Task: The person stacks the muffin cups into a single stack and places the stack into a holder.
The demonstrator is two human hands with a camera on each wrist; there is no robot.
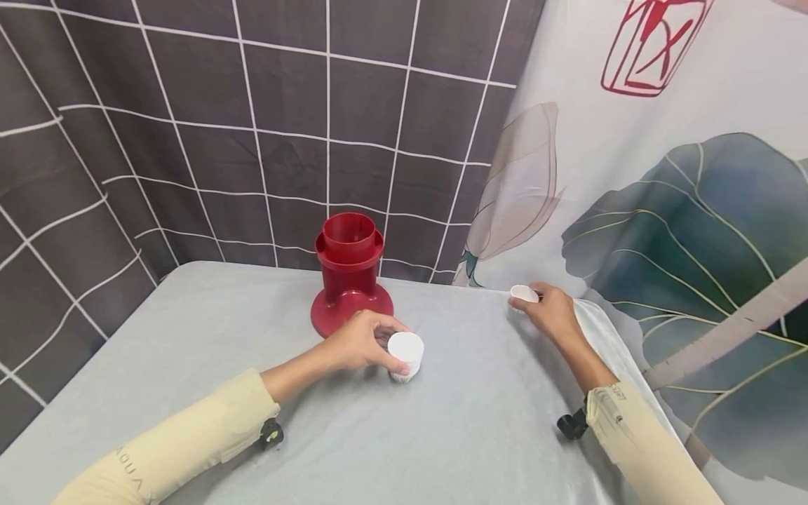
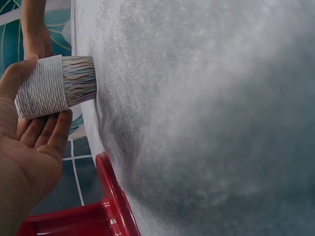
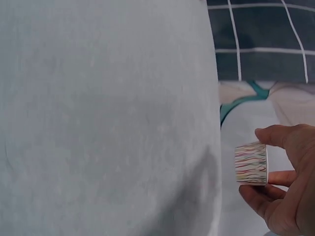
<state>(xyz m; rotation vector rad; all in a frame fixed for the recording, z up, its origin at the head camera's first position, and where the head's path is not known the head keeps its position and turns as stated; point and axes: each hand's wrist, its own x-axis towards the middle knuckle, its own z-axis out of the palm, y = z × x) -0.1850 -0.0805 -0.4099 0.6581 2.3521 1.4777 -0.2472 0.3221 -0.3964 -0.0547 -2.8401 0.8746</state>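
My left hand grips a stack of small white paper cups, thumb on one side and fingers on the other. The stack is upright, its many rims packed together on top and wavy coloured lines on the lowest cup, whose base is at the tabletop. Off to the right, my right hand pinches a single small paper cup with the same wavy lines between thumb and fingers. That cup is held upright above the cloth near the table's far edge. Behind the left hand stands a red plastic stand with a round tube top.
A pale cloth covers the table. Dark curtain with white grid lines hangs behind and to the left; a white curtain with a leaf print hangs at the right. A dark wrist device is on the right forearm.
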